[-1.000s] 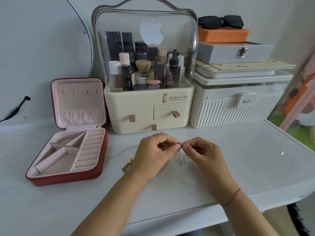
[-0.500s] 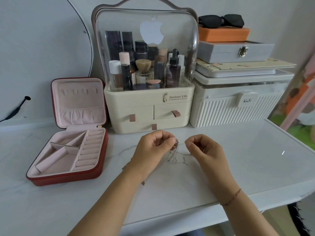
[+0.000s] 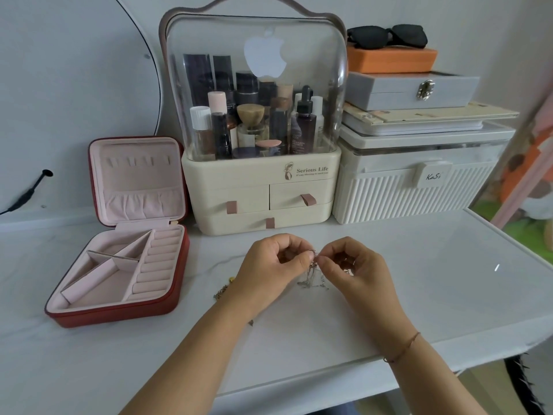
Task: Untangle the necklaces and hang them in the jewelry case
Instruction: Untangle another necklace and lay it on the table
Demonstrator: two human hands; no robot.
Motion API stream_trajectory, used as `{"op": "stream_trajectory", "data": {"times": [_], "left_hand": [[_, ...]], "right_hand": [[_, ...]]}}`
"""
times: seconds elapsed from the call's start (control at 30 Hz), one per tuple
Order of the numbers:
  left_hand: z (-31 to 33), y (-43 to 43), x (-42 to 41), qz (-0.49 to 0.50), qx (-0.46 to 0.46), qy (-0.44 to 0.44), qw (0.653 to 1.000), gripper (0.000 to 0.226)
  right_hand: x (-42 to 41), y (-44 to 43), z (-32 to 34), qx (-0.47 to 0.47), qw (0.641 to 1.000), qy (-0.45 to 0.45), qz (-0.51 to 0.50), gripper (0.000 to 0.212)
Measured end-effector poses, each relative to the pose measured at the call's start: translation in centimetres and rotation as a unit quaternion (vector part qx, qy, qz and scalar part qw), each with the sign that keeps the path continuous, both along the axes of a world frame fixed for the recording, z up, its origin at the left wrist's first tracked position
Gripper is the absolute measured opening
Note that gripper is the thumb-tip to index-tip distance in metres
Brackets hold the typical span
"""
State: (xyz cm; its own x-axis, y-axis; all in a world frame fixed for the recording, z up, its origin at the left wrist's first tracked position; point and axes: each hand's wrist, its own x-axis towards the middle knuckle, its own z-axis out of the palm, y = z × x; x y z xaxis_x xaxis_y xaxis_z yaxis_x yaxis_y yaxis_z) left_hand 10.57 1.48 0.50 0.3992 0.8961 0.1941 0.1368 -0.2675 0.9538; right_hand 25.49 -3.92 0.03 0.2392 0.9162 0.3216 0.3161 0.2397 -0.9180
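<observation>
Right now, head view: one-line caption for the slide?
Left hand and right hand pinch a tangled silver necklace over the white table; red jewelry case lies open to the left.

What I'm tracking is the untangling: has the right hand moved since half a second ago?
Yes. Against the organizer's bottom drawer tab, the right hand has shifted slightly left, so it now meets the left hand at the necklaces.

I see two bare hands in my feed. The left hand [image 3: 269, 266] sits on a bare left forearm [image 3: 191, 357], and the right hand [image 3: 357, 272] on a bare right forearm [image 3: 437, 384]. On the right wrist I make out a thin reddish-brown cord bracelet [image 3: 402, 348], a single strand lying slantwise across the wrist. I can't tell how it fastens.
</observation>
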Motion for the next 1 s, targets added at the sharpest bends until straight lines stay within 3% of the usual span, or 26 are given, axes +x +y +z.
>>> {"op": "stream_trajectory", "data": {"times": [0.17,0.4,0.8,1.0], "left_hand": [[-0.27,-0.18,0.22,-0.03,0.007,0.061,0.998,0.015],[-0.48,0.3,0.03,-0.018,-0.009,-0.002,1.0,0.014],[-0.38,0.27,0.03,-0.014,0.001,0.008,1.0,0.017],[-0.33,-0.03,0.18,-0.05,-0.039,0.029,0.998,0.012]], "right_hand": [[0.23,-0.11,0.24,-0.002,1.0,0.03,0.001,0.018],[-0.08,-0.04,0.1,-0.01,1.0,-0.023,0.006,0.011],[0.0,0.05,-0.17,0.0,0.998,-0.057,-0.017,0.017],[0.17,0.07,-0.27,0.024,0.999,-0.022,-0.032,0.019]]}}
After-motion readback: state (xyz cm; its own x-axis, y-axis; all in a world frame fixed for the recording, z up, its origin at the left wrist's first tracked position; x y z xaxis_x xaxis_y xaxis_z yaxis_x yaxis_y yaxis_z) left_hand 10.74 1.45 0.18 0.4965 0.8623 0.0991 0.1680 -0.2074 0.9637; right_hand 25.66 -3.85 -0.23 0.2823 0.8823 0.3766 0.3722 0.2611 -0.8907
